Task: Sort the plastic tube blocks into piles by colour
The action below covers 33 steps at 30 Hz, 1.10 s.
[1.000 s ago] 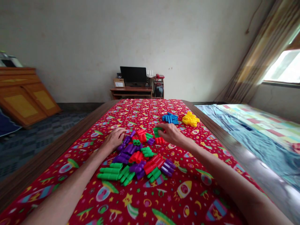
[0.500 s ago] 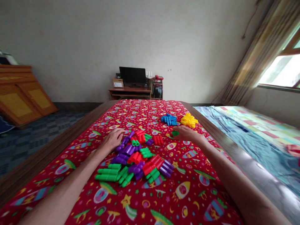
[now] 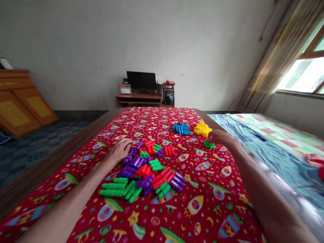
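My right hand point(image 3: 222, 137) is at the right side of the cloth, its fingers closed on a green plastic building block point(image 3: 209, 144) just in front of a pile of yellow blocks point(image 3: 202, 129). Left of the yellow pile lies a heap of blue blocks point(image 3: 181, 129). My left hand point(image 3: 120, 149) rests with loosely curved fingers at the left edge of a mixed heap, holding nothing visible. Beside it are purple blocks point(image 3: 137, 162); red blocks point(image 3: 163, 177) and green blocks point(image 3: 113, 189) make up the rest of that heap.
A red patterned cloth point(image 3: 197, 226) covers the long table, whose dark wooden edge point(image 3: 83, 141) shows at the sides. Beyond it stands a desk point(image 3: 139, 97) with a monitor point(image 3: 141, 81). A bed point(image 3: 263, 145) is at the right, a wooden cabinet point(image 3: 25, 101) at the left.
My right hand has moved right with the green block, from below the blue heap to beside the yellow pile. My left hand stays by the mixed heap. The view has shifted slightly.
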{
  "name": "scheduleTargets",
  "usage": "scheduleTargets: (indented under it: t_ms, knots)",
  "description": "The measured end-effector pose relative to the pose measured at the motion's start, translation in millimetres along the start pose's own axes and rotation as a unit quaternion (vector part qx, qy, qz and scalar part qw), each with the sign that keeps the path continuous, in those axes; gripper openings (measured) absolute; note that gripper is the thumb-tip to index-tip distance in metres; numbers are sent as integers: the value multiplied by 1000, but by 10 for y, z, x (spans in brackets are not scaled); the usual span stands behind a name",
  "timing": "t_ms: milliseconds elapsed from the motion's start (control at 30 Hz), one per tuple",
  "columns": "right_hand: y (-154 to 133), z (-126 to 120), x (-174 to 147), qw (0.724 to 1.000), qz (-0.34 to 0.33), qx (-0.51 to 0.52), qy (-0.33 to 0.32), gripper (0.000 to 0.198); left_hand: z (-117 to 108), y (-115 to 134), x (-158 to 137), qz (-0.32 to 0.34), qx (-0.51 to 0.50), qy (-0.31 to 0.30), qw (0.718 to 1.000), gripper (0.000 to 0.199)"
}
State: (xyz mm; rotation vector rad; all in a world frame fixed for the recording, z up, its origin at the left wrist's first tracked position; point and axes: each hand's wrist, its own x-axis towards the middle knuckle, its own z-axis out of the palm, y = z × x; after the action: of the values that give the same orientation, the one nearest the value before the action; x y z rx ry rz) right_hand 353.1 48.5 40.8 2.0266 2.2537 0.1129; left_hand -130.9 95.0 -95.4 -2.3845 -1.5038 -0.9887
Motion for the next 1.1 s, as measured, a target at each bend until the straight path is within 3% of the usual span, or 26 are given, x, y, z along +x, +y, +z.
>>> scheduleTargets:
  t_ms: [100,167,300,400,467,533,600,667,800,933,1000,1100]
  knots:
    - [-258,-71,-22,1000,-18,-15,21,27,-14,5,2,-1,-6,-11,1000,32]
    - [-546,-45,-40,992,-100,17,72,29,-24,16,1,-9,-10,-16,1000,32]
    - [-1197,217,-95,920,-339,122,152,34,-91,103,24,-43,-35,-33,998,35]
    - [-1507,457,-112,890,-411,125,152,45,-240,303,107,-97,-101,-68,988,44]
    - [-1573,564,-93,891,-410,126,148,41,-384,517,187,-112,-171,-105,973,52]
    - [-1555,611,-59,899,-392,132,146,32,-532,762,255,-77,-208,-159,962,55]
    - [-1506,607,-30,910,-371,125,139,28,-646,988,285,-30,-157,-236,959,48]
    - [-1473,579,-21,921,-346,118,137,33,-698,1152,275,-2,-75,-275,959,44]
    - [-1516,520,-51,918,-325,167,157,30,-652,1292,240,23,-11,-243,970,39]
    - [-1619,495,-108,868,-378,254,199,33,-601,1361,295,-39,-91,-145,985,27]
    - [-1661,474,-149,845,-383,305,216,43,-601,1427,326,-80,-199,-134,967,32]
    - [-1702,409,-221,840,-348,371,190,45,-604,1571,336,-94,-369,-160,911,38]
